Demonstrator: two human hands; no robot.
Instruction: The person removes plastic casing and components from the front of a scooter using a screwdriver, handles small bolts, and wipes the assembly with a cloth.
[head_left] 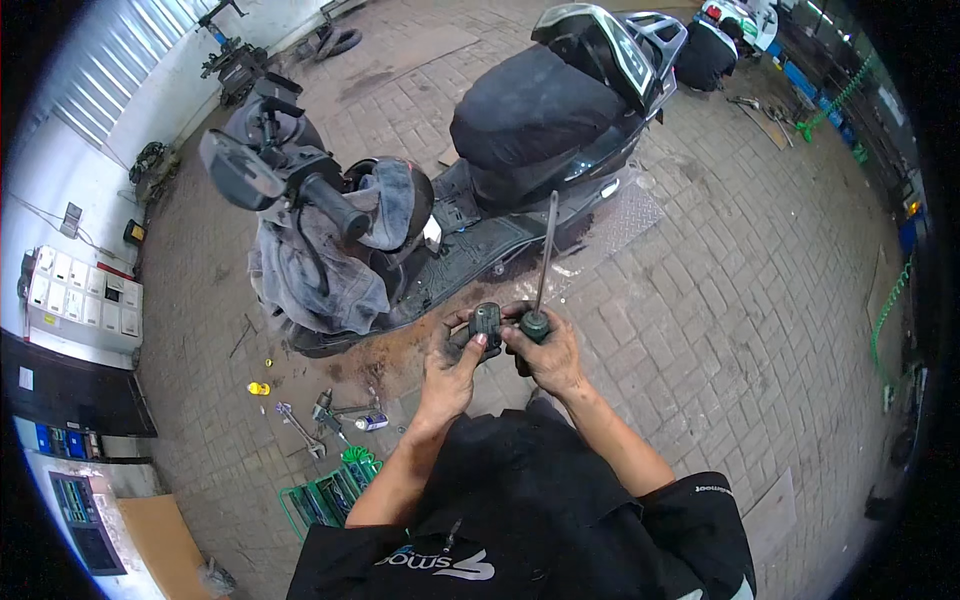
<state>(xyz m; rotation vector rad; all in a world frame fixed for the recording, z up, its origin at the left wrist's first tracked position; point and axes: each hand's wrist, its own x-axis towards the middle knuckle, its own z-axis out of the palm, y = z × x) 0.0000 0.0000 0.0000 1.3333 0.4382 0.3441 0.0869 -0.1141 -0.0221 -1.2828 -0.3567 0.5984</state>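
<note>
Just above the person's lap, near side of the scooter [458,262], both bare hands are up close together, fingertips dark w/ grime. L hand [452,358] has a small blk part [486,320] pinched, thumb on its near face, other fingers curled round the far side. R hand [549,358] is closed round the dk green handle of a screwdriver [544,270], shaft pointing up & away twd the scooter. R thumb & index tip are just beside the part; can't tell if they touch it.

Scooter lies across the view, handlebar end to the L, seat end upper R. Grey towel [325,285] is draped over the front end; dk cover [535,110] sits over the seat. Brick paving [720,300] underneath, w/ brownish dirt alongside the footboard.

On the floor to the person's L: adj. wrench [301,430], purple-&-white can [371,422], small yellow item [258,389], & a green tool crate [330,500] w/ tools in it, close by the L forearm. White lockers [85,300] on the L wall, cardboard sheet [165,545] lower L. Green coiled hose [876,335] hangs far R.
</note>
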